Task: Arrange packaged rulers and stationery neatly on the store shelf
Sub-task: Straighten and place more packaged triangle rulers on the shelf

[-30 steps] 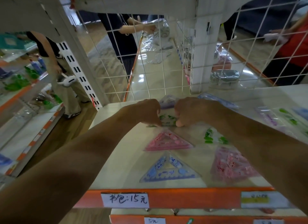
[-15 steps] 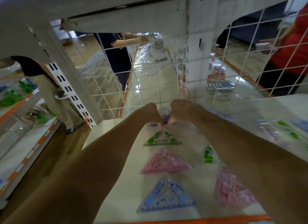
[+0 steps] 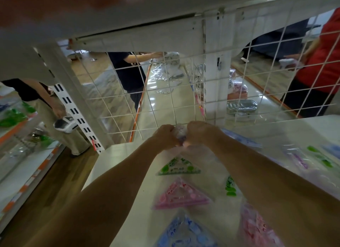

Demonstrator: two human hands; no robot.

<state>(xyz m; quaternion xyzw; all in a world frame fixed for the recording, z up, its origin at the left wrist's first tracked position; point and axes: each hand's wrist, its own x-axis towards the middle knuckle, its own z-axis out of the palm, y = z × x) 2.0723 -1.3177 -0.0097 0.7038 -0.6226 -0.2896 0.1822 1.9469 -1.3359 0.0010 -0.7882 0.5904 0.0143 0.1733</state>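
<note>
Both hands have advanced rearward. The left hand [image 3: 165, 136] and right hand [image 3: 200, 134], fingers curled, jointly pinch a clear plastic packet with purplish contents [image 3: 180, 133] between them. The green triangular packaged ruler [image 3: 178, 166] lies released just nearside of them; the column appears to be extending
</note>
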